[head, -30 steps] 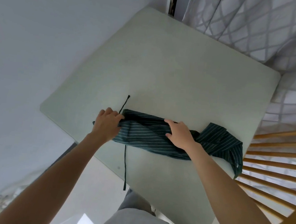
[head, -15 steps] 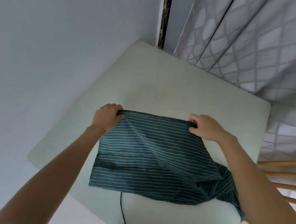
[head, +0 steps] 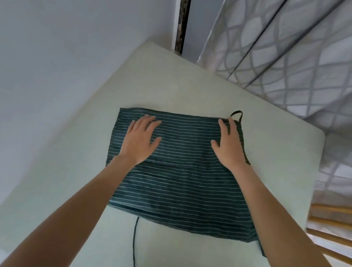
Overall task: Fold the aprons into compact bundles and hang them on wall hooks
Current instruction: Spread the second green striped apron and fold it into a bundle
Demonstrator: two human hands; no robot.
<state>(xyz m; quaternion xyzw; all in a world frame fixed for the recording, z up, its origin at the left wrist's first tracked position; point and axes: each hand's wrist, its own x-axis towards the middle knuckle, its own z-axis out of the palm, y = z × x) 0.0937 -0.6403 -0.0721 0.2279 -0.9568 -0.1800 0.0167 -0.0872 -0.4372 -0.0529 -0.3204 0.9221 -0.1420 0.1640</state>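
Two flat palms, our left hand [head: 139, 137] and right hand [head: 230, 144], grip nothing, pressing the striped apron [head: 178, 189] spread on the counter [head: 163, 78]; its tie [head: 134, 247] trails loose and could snag our next fold

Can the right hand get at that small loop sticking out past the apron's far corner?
Probably yes. The right hand lies flat on the apron, its fingers just short of the loop, with only bare table around it.
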